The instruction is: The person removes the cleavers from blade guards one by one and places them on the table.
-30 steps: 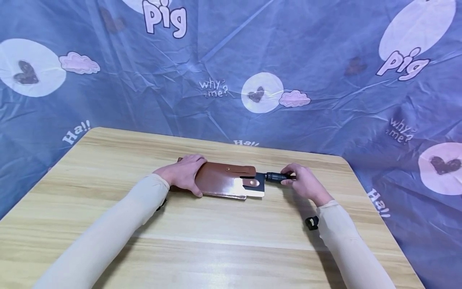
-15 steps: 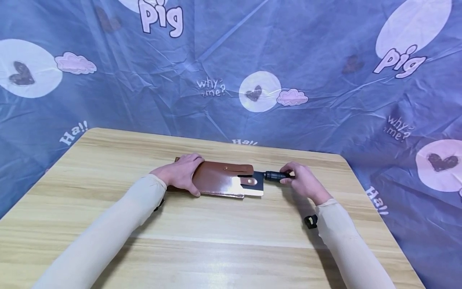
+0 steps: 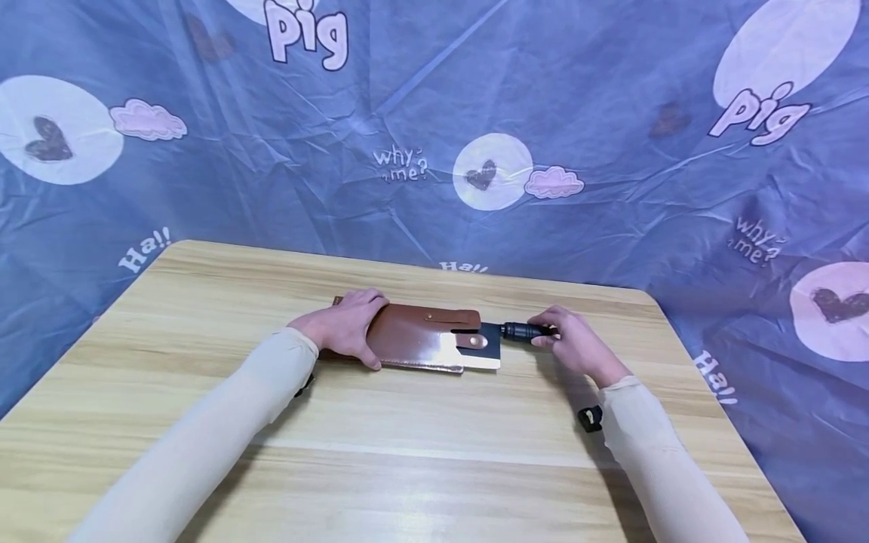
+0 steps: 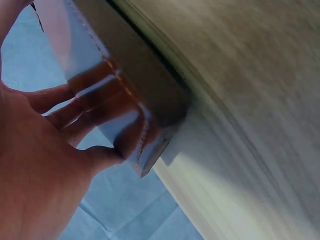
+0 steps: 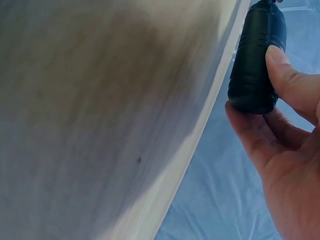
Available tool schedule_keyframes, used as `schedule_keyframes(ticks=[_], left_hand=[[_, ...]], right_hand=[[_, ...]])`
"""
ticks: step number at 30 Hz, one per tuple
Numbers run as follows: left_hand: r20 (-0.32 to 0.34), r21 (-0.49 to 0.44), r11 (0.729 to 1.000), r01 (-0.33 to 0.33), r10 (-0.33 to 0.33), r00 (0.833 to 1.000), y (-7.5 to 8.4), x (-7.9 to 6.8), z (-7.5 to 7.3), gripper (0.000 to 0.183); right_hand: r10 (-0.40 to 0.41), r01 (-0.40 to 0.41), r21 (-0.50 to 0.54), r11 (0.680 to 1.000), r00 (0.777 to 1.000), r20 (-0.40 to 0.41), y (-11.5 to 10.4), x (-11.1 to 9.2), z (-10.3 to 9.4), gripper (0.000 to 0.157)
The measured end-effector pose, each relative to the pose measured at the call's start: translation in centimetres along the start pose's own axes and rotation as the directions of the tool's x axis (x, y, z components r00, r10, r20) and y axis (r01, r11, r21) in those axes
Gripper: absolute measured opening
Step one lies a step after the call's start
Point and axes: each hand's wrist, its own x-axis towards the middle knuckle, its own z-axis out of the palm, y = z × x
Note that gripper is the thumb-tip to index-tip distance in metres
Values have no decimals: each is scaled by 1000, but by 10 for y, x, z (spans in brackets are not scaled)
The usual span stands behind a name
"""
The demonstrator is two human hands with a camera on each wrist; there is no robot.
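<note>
A brown leather sheath (image 3: 414, 339) with stitched edges lies on the wooden table, most of a cleaver's blade hidden in it. Across its left part spreads my left hand (image 3: 348, 326), thumb at the near edge; in the left wrist view the extended fingers (image 4: 52, 97) touch the sheath's glossy face. A strip of the dark cleaver blade (image 3: 492, 345) shows at the sheath's right end, beside a snapped strap (image 3: 473, 342). My right hand (image 3: 566, 339) pinches the end of the cleaver's black handle (image 5: 257, 57) between thumb and fingers.
The light wooden table (image 3: 407, 467) ends at a back edge not far behind the sheath. Behind it hangs a blue printed cloth (image 3: 305, 173). A small black device (image 3: 589, 418) shows beside my right sleeve.
The cleaver has slid very slightly right, so a little more of its blade shows past the sheath. Both hands keep the same hold, and the head view shifts slightly.
</note>
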Motion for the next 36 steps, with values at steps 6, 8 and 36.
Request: schedule_keyframes(ticks=[6, 8, 36], left_hand=[[-9, -19, 1000, -2, 2, 1000, 0, 0, -2, 107], [-13, -21, 1000, -8, 8, 1000, -1, -1, -2, 107], [-58, -1, 999, -39, 39, 998, -5, -3, -1, 109]], right_hand=[[11, -11, 2, 1000, 1000, -7, 0, 0, -1, 32], [12, -12, 1, 1000, 1000, -10, 0, 0, -2, 32], [-8, 6, -17, 1000, 994, -108, 5, -3, -2, 29]])
